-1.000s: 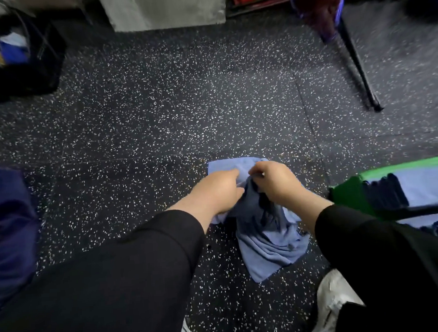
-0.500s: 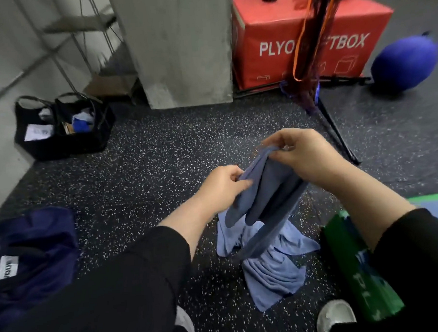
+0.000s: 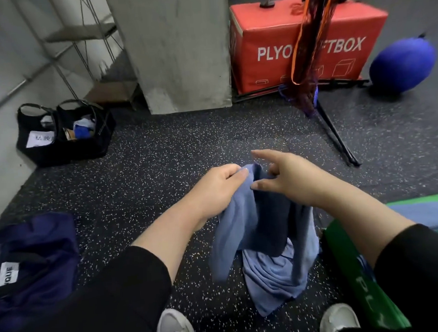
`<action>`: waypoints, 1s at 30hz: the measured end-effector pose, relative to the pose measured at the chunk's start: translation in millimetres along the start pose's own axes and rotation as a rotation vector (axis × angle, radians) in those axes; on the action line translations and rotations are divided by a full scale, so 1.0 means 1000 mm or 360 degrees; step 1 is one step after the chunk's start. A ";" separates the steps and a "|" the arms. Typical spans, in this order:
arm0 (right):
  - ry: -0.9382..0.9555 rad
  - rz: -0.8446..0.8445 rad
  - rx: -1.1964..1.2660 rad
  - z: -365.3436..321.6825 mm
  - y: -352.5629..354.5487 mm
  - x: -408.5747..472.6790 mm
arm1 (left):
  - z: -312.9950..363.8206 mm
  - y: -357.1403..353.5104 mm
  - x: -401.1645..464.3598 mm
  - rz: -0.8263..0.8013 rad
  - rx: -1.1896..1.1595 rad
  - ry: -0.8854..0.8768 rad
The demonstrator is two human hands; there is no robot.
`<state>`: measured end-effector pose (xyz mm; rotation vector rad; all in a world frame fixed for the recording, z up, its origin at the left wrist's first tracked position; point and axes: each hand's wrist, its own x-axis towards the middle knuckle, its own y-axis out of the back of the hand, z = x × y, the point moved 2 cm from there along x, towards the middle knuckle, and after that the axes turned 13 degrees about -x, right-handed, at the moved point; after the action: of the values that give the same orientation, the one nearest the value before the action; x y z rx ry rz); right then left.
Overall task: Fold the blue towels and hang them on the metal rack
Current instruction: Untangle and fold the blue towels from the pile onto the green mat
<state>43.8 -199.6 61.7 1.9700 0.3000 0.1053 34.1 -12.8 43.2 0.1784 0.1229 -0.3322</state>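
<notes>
Ok, left to right. Navy bag [image 3: 31, 257] with a white label sits on the speckled floor [image 3: 161, 164] at far left. Behind it, against the wall, two black tote bags [image 3: 65, 139] stand side by side with papers and small items inside. A wire metal rack [image 3: 82, 38] stands in the back-left corner, next to a grey concrete pillar [image 3: 180, 47].

Centre: left hand [image 3: 214, 189] grips the top edge of a blue towel [image 3: 250, 230], fingers curled round the fabric, thumb on top. Towel is lifted off the floor at that edge; it hangs down in loose folds and its lower part is bunched on the floor between two white shoes [image 3: 176, 327].

Right hand [image 3: 290, 177] is just beside the left, over the same top edge. Index finger and thumb are stretched out; the other fingers look tucked into the fabric, but whether they actually grip it I cannot tell. Both forearms come out of black sleeves [image 3: 113, 295].

Further back on the right: red plyo box [image 3: 332, 30], with a dark stand [image 3: 336, 133] in front draped with orange and dark straps. A blue ball [image 3: 402, 64] lies right of the box. Near right edge: green mat [image 3: 352, 273] on the floor, with folded blue towels [image 3: 431, 214] lying on it.
</notes>
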 end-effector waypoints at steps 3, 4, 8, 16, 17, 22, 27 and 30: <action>0.0085 -0.0070 0.0078 0.000 -0.004 0.005 | 0.003 0.002 0.004 -0.0081 0.0019 0.0094; 0.0121 -0.0097 0.0088 0.001 -0.005 0.006 | 0.003 0.003 0.006 -0.0090 0.0027 0.0123; 0.0093 -0.0113 0.0093 0.003 -0.008 0.011 | -0.002 0.007 0.009 -0.0001 0.0101 0.0163; -0.0207 0.0120 -0.0018 0.015 0.000 0.019 | 0.000 0.035 0.012 0.0247 0.0752 0.0044; -0.0230 0.0133 -0.0014 0.017 0.001 0.019 | -0.002 0.040 0.014 0.0328 0.0724 0.0028; -0.0212 0.0135 0.0017 0.018 0.002 0.021 | -0.005 0.052 0.016 0.0490 0.0424 -0.0166; -0.0162 0.0112 0.0232 0.013 0.001 0.024 | 0.007 0.040 0.013 0.0649 0.0184 -0.0291; -0.0133 0.0100 0.0323 0.009 0.002 0.024 | 0.010 0.035 0.015 0.0610 0.0288 -0.0359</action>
<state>68.9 -202.7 58.7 2.1797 0.2004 0.0339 60.9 13.2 56.2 0.3360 -0.1648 0.0207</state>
